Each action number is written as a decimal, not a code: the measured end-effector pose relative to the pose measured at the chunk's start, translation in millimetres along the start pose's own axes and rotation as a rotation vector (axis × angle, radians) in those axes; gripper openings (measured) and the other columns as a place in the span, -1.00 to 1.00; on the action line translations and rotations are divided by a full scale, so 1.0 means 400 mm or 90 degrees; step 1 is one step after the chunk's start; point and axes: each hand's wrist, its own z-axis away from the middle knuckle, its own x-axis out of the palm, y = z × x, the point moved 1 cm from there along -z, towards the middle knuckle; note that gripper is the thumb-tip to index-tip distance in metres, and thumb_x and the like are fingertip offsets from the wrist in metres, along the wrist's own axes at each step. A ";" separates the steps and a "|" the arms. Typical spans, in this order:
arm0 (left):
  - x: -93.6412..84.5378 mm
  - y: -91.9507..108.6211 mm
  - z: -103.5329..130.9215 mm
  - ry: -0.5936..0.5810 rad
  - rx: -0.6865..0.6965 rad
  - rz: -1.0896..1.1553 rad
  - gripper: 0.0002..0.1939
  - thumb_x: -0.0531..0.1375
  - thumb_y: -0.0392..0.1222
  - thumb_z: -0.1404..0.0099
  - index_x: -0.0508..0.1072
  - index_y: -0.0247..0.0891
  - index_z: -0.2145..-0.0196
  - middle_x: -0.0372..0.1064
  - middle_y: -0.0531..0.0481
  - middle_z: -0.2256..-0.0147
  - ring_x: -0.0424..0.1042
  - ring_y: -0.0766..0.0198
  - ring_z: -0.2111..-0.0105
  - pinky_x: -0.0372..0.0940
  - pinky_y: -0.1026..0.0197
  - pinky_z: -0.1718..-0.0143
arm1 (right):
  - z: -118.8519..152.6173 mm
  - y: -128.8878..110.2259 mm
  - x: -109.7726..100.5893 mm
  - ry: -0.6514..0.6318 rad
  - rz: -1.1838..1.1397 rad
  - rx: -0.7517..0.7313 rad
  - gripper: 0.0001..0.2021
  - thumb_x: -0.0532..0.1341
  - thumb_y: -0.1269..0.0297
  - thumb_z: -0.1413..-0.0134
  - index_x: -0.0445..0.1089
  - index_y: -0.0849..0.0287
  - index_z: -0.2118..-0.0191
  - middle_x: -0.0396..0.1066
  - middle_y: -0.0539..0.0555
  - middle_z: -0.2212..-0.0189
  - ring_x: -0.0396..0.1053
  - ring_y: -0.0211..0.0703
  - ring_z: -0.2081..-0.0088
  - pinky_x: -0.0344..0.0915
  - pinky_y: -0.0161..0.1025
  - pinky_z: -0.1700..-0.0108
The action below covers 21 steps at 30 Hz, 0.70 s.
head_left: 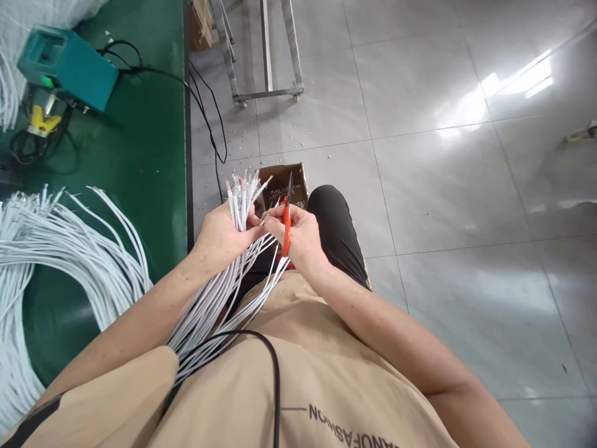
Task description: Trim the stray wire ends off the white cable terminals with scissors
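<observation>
A tan lettered cloth shirt (pixel 340 367) lies under thin white wires (pixel 205 311), bundled in the clasping left hand (pixel 219 233) beside a green, dark-edged tabletop (pixel 158 137). Grey tiled floor (pixel 448 193) spreads rightward; a black cable (pixel 153 70) trails off the tabletop. The curled right hand (pixel 302 235) grips an orange-handled tool (pixel 286 231) near a brown cardboard box (pixel 276 174) of silvery scraps (pixel 276 196).

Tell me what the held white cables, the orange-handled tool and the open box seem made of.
White cables: probably plastic-sheathed; smooth, faint sheen. Orange-handled tool: likely plastic grip, evenly bright orange; narrow dark blade, perhaps metal. Open box: apparently cardboard, matt brown walls.
</observation>
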 end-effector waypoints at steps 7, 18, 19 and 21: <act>-0.002 -0.001 -0.004 -0.031 -0.011 0.033 -0.77 0.31 -0.09 0.03 0.38 -0.24 0.47 0.43 0.07 0.46 0.38 0.28 0.41 0.25 0.27 0.30 | -0.013 -0.019 -0.024 -0.125 -0.073 0.024 -0.84 0.24 0.27 0.11 0.51 0.23 0.41 0.33 -0.05 0.57 0.22 -0.36 0.49 0.20 -0.38 0.38; -0.010 -0.019 -0.015 -0.089 -0.018 0.129 -0.77 0.31 -0.09 0.03 0.45 -0.26 0.42 0.48 -0.01 0.36 0.43 0.22 0.33 0.30 0.21 0.23 | -0.017 0.002 -0.034 -0.084 -0.073 0.055 -0.77 0.35 0.14 0.21 0.46 0.23 0.47 0.31 -0.07 0.60 0.16 -0.39 0.53 0.11 -0.39 0.48; -0.010 -0.022 -0.016 -0.093 -0.020 0.141 -0.76 0.32 -0.08 0.03 0.45 -0.26 0.42 0.48 -0.02 0.36 0.43 0.21 0.33 0.31 0.20 0.23 | -0.017 0.002 -0.035 -0.087 -0.071 0.059 -0.76 0.35 0.14 0.21 0.46 0.23 0.47 0.30 -0.08 0.61 0.15 -0.39 0.54 0.09 -0.39 0.49; -0.009 -0.027 -0.017 -0.095 -0.019 0.159 -0.74 0.33 -0.07 0.04 0.45 -0.26 0.41 0.48 -0.04 0.34 0.44 0.20 0.32 0.32 0.19 0.23 | -0.017 0.000 -0.037 -0.087 -0.074 0.057 -0.76 0.35 0.15 0.21 0.46 0.22 0.44 0.30 -0.08 0.61 0.14 -0.40 0.55 0.09 -0.39 0.49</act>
